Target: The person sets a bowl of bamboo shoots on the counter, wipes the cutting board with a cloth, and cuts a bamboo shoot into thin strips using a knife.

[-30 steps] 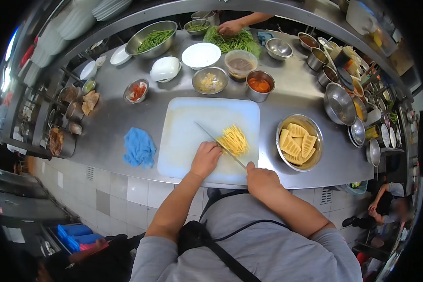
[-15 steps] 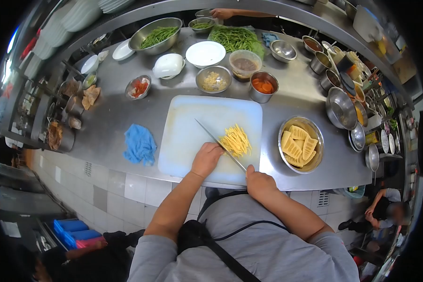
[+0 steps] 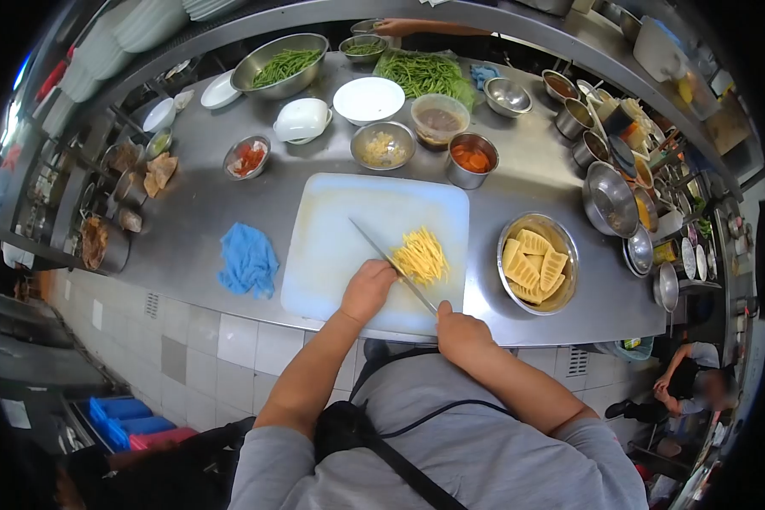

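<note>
My right hand (image 3: 465,333) is closed around the handle of a kitchen knife (image 3: 372,239). Its blade slants up and left across a white cutting board (image 3: 331,221). Against the blade's left side, my left hand (image 3: 369,291) is curled with its fingertips tucked down; whatever is under them is hidden. Just right of the blade lies a heap of thin yellow strips (image 3: 421,255), which look like cut bamboo shoot. A steel bowl (image 3: 574,276) to the right of the board holds several pale yellow bamboo shoot pieces (image 3: 520,269).
A blue cloth (image 3: 248,259) lies left of the board. Behind it stand a bowl of chopped garlic (image 3: 383,150), a pot of carrot slices (image 3: 471,159), a tub of brown liquid (image 3: 440,121) and green beans (image 3: 425,75). Another person's arm (image 3: 433,27) reaches in at the back.
The whole view has shifted slightly. Both hands and the knife hold nearly the same place on the board, beside the yellow strips. The person's arm at the back has moved a little left.
</note>
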The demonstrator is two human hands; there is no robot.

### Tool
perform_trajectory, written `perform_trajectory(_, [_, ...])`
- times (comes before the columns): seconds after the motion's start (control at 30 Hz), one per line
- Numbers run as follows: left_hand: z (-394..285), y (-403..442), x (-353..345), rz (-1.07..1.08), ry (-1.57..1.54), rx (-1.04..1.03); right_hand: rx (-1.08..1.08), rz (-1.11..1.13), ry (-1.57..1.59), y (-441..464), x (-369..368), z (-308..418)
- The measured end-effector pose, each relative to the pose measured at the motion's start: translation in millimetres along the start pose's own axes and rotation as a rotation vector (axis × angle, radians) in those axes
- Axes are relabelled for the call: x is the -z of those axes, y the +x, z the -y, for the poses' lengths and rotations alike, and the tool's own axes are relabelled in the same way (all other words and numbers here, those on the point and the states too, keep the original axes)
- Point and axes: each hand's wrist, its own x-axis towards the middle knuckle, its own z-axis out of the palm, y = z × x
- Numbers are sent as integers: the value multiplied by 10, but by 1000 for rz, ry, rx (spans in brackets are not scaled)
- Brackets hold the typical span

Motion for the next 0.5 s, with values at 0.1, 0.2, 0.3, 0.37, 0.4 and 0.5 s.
perform_trajectory(0.1, [-29, 8, 11, -24, -7, -4, -37, -22, 46, 102, -111, -59])
perform_trajectory(0.2, [-86, 20, 84, -14, 111, -16, 10, -72, 18, 66, -88, -35])
perform_trajectory(0.3, [-16, -21, 22, -46, 131, -32, -2, -53, 44, 100, -179, -37])
perform_trajectory(0.37, [46, -35, -10, -45, 111, -35, 1, -76, 69, 157, -242, -49])
perform_trajectory(0.4, [59, -52, -17, -41, 96, -36, 0, -73, 66, 138, -221, -49])
perform_trajectory(0.5, [61, -59, -4, -16, 92, -15, 34, -93, 37, 101, -157, -3])
